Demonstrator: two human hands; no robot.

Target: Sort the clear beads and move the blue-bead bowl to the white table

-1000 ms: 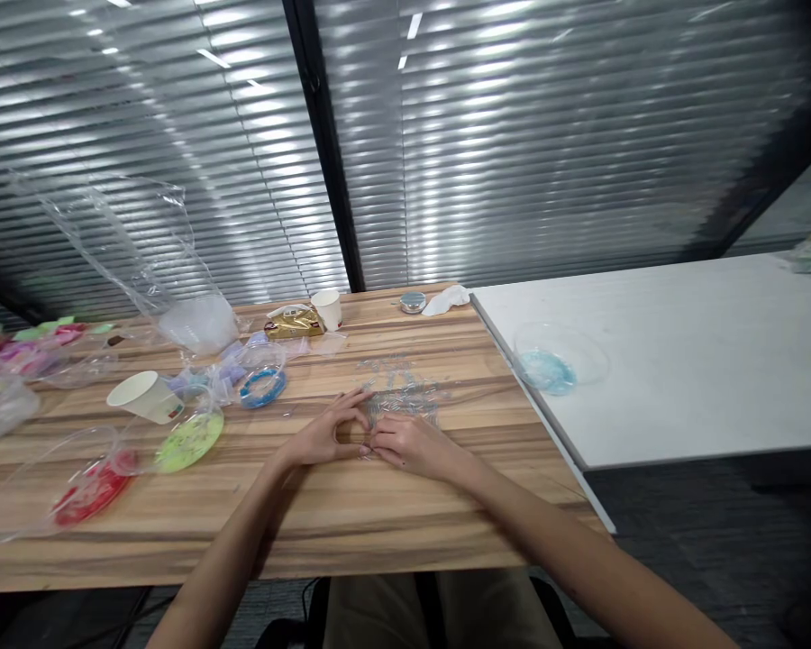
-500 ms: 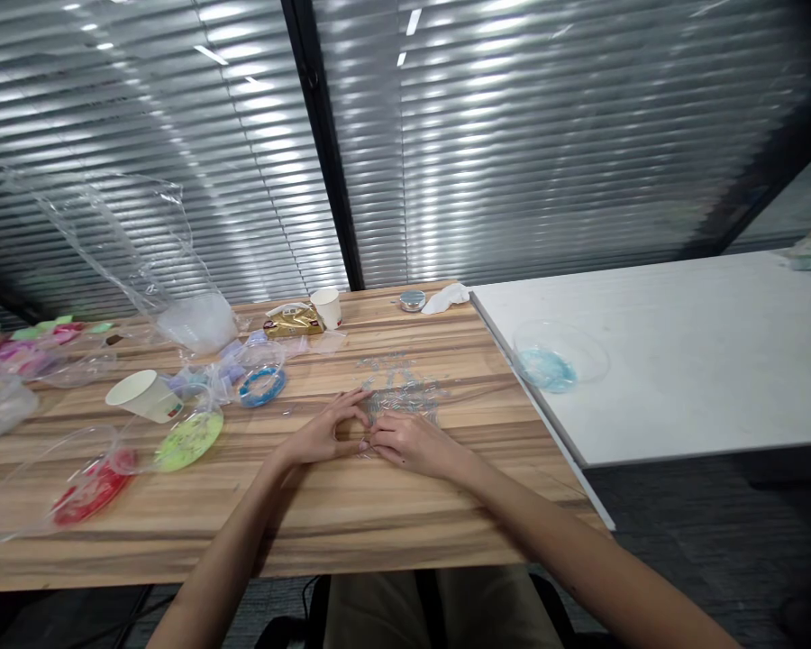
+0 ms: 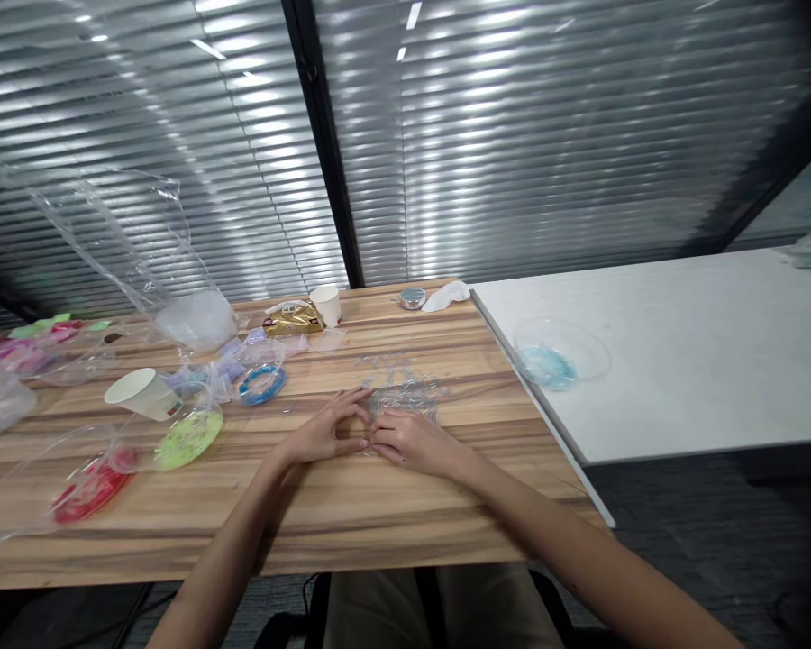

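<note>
My left hand (image 3: 323,436) and my right hand (image 3: 414,443) rest on the wooden table (image 3: 351,514), with their fingertips meeting in the middle. The left thumb and forefinger curve into a ring. The right fingers are curled and pinched against the left thumb. Whatever sits between the fingertips is too small to make out. Just beyond the hands lies a scattered pile of small clear tube beads (image 3: 405,394), touching the left forefinger's tip.
To the left are a tipped paper cup (image 3: 141,394), green beads (image 3: 189,439), red beads (image 3: 91,491) and blue beads (image 3: 262,383) in clear dishes, and a big clear bag (image 3: 149,261). Behind stand a gold packet (image 3: 292,319), a small cup (image 3: 327,306) and a tin (image 3: 413,297). A white table (image 3: 682,361) with a blue-bead bowl (image 3: 555,360) adjoins on the right.
</note>
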